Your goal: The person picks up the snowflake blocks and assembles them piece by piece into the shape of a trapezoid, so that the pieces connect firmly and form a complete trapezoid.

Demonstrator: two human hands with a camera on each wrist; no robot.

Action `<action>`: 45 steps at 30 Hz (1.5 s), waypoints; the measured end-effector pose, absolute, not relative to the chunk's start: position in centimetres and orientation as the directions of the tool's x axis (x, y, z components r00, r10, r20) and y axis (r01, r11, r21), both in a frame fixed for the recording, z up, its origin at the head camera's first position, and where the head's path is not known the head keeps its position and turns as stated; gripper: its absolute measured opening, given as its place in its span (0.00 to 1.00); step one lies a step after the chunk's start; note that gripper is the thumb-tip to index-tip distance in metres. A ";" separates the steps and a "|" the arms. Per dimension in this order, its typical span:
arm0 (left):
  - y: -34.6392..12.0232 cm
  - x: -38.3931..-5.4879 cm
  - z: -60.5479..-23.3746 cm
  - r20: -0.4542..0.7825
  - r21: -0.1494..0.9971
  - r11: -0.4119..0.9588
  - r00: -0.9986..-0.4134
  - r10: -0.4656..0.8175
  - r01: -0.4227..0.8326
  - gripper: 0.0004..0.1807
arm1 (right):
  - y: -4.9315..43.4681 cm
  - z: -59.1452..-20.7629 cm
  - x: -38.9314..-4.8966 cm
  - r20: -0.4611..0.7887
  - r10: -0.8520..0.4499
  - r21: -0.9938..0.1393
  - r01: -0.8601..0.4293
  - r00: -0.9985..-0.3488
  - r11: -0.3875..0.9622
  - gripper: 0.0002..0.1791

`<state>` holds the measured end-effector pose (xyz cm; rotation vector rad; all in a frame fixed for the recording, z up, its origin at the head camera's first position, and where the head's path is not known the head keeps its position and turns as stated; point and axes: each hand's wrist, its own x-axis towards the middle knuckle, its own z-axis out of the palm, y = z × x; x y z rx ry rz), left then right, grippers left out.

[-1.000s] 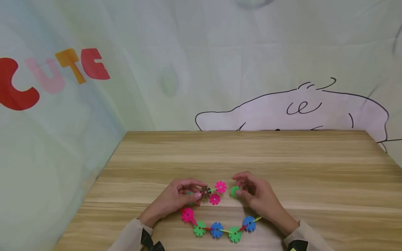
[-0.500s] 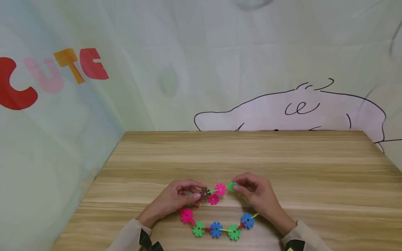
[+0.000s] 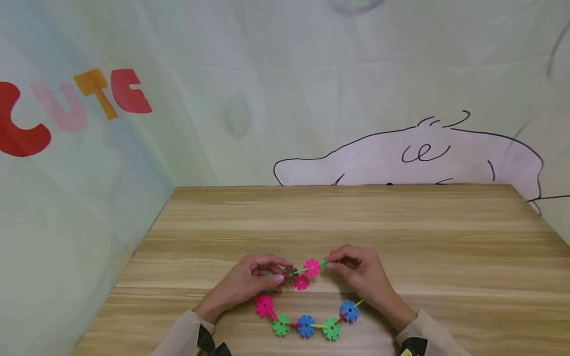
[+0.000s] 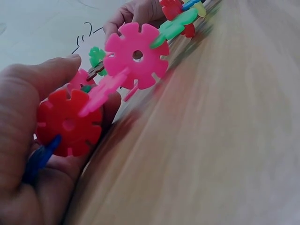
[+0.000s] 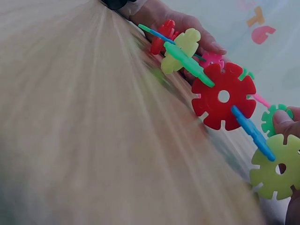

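A chain of notched plastic snowflake discs curves between both hands, with face-on discs such as the blue disc point(image 3: 306, 326) alternating with edge-on ones. My left hand point(image 3: 249, 278) holds the chain's left end near a brown disc point(image 3: 291, 274). Beyond that sticks out a pink disc point(image 3: 312, 267), with a second pink disc point(image 3: 301, 282) just below. Between thumb and fingers, my right hand point(image 3: 365, 274) pinches a green disc point(image 3: 323, 265), turned nearly edge-on against the upper pink disc's right side; whether their slots interlock I cannot tell. In the right wrist view, the green disc point(image 5: 268, 121) shows by the thumb.
The wood-grain table point(image 3: 222, 222) extends behind and to both sides of the hands. A printed cloth backdrop point(image 3: 213, 99) with letters and a line drawing hangs at its back and left. The chain's right end, past the blue disc point(image 3: 349, 311), runs behind the right hand.
My right hand has brought the green disc leftward and slightly up, from apart to against the pink disc, turning it edge-on. The chain's right side has shifted a little; my left hand keeps its hold.
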<state>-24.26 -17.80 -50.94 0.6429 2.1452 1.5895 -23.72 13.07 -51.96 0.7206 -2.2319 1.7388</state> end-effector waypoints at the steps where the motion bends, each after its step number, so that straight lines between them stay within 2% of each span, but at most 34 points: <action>1: -17.8 -24.3 -51.0 -0.039 0.960 0.249 -0.818 0.575 0.129 0.19 | 13.1 -52.0 -23.8 0.460 -0.243 -0.845 -0.505 -0.854 0.176 0.08; 11: -17.7 -24.1 -50.8 -0.054 0.968 0.230 -0.813 0.579 0.099 0.19 | 13.2 -51.9 -24.0 0.447 -0.242 -0.866 -0.484 -0.861 0.123 0.04; 20: -17.8 -24.1 -50.6 -0.070 0.959 0.263 -0.817 0.572 0.101 0.19 | 12.7 -52.0 -24.2 0.504 -0.267 -0.843 -0.535 -0.821 0.053 0.06; 29: -17.6 -24.2 -50.6 -0.029 0.962 0.236 -0.809 0.587 0.137 0.18 | 11.6 -52.1 -24.5 0.577 -0.229 -0.787 -0.609 -0.784 0.101 0.16; 32: -17.6 -24.3 -50.5 -0.029 0.963 0.231 -0.800 0.600 0.138 0.18 | 11.6 -52.0 -24.6 0.540 -0.233 -0.811 -0.574 -0.809 0.116 0.14; 38: -17.8 -25.6 -49.1 -0.091 0.963 0.243 -0.710 0.698 0.116 0.17 | 11.7 -51.5 -25.3 0.425 -0.303 -0.877 -0.471 -0.853 0.096 0.07; 40: -17.8 -25.9 -48.7 -0.113 0.965 0.246 -0.698 0.707 0.093 0.19 | 11.2 -51.4 -25.5 0.383 -0.335 -0.898 -0.432 -0.861 0.086 0.06; 45: -17.0 -26.1 -49.3 -0.143 0.988 0.140 -0.683 0.716 -0.059 0.27 | 9.7 -51.2 -25.9 0.307 -0.381 -0.929 -0.362 -0.872 0.080 0.05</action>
